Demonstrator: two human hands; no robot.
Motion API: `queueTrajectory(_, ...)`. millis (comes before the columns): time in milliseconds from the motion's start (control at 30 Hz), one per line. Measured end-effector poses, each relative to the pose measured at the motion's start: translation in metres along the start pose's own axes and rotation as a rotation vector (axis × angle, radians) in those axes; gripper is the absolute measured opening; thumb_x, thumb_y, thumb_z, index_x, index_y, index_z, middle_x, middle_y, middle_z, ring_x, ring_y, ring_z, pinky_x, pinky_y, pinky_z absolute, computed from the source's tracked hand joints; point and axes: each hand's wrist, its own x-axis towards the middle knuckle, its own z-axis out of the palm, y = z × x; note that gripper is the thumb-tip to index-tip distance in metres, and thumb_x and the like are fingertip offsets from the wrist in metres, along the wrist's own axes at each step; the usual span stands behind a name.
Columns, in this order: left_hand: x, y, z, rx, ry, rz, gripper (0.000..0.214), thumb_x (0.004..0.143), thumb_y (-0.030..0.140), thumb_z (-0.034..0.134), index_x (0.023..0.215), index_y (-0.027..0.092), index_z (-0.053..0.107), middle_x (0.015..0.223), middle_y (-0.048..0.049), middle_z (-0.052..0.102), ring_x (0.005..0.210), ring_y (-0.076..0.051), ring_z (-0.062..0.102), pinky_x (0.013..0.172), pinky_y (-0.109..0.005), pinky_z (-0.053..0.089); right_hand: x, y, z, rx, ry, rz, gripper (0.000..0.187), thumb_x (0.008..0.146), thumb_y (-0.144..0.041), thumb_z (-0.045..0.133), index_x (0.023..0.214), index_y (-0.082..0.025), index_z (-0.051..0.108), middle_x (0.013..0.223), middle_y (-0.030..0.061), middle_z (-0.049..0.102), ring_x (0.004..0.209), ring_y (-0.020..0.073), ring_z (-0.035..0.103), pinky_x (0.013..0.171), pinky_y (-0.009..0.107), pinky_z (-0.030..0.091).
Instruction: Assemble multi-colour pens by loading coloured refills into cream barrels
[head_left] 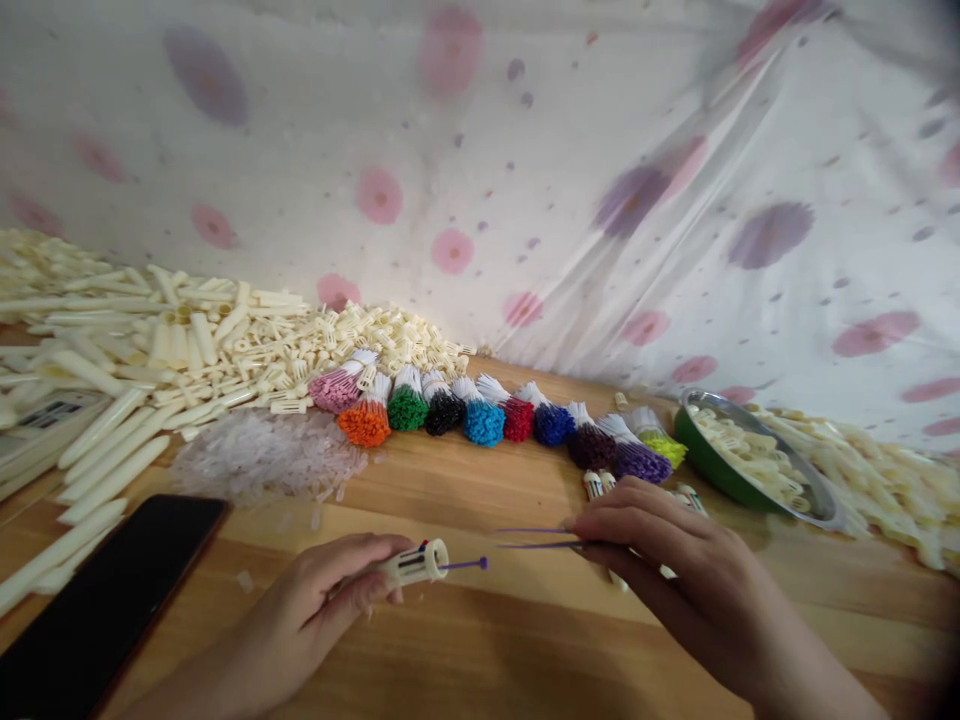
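My left hand (337, 580) is closed around a cream slotted pen part (417, 565), its open round end facing right. Out of that end sticks a thin purple pen refill (466, 564) with a small knob at its tip. A bit of red and blue shows at the part's upper edge. My right hand (675, 570) pinches what look like thin tweezers (536, 545), their two prongs apart and pointing left. The prong tips are close to the refill's knob but not touching it. Behind my right hand lie several assembled pen parts (596, 485), partly hidden.
Bundles of coloured refills (409, 405) stand in a row across the wooden table (450, 500). At left are clear plastic pieces (262, 455), a black phone (112, 600) and heaped cream pen parts (225, 330). A green bowl (720, 470) and more pale parts (862, 480) are at right.
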Motion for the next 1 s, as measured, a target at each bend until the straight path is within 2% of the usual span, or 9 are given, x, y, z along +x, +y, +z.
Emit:
queueTrajectory(100, 0.0006, 0.0003, -0.0008, -0.026, -0.019, -0.004, 0.026, 0.089, 0.026, 0.047, 0.107, 0.032, 0.065, 0.073, 0.0047, 0.073, 0.060, -0.011, 0.065, 0.056, -0.015, 0.052, -0.0031, 0.0006, -0.0051, -0.019, 0.014, -0.057, 0.018, 0.088, -0.014, 0.052, 0.101, -0.024, 0.058, 0.085, 0.0038, 0.065, 0.080, 0.0165, 0.063, 0.070, 0.027, 0.051)
queueTrajectory(333, -0.0001, -0.0007, -0.0001, -0.026, -0.045, -0.011, 0.025, 0.090, 0.028, 0.046, 0.106, 0.034, 0.065, 0.070, 0.0054, 0.072, 0.059, -0.010, 0.064, 0.054, -0.013, 0.051, -0.0004, -0.0037, -0.0001, 0.042, -0.014, -0.125, 0.027, 0.089, -0.008, 0.047, 0.109, -0.023, 0.055, 0.086, 0.0049, 0.065, 0.078, 0.0168, 0.060, 0.067, 0.029, 0.049)
queueTrajectory(667, 0.0010, -0.0002, 0.0011, -0.026, -0.026, -0.001, 0.025, 0.089, 0.028, 0.047, 0.105, 0.033, 0.065, 0.070, 0.0048, 0.072, 0.056, -0.011, 0.063, 0.054, -0.015, 0.051, -0.0006, -0.0046, 0.0030, 0.056, -0.029, -0.136, 0.025, 0.090, -0.009, 0.045, 0.109, -0.021, 0.056, 0.089, 0.0059, 0.065, 0.080, 0.0167, 0.059, 0.069, 0.029, 0.049)
queueTrajectory(1000, 0.0006, -0.0004, 0.0012, -0.066, -0.060, -0.019, 0.025, 0.089, 0.026, 0.048, 0.106, 0.032, 0.065, 0.072, 0.0047, 0.072, 0.059, -0.010, 0.064, 0.054, -0.014, 0.050, -0.0013, -0.0039, 0.0027, 0.066, -0.019, -0.139, 0.024, 0.089, -0.006, 0.047, 0.107, -0.019, 0.056, 0.089, 0.0055, 0.065, 0.081, 0.0161, 0.058, 0.070, 0.028, 0.048)
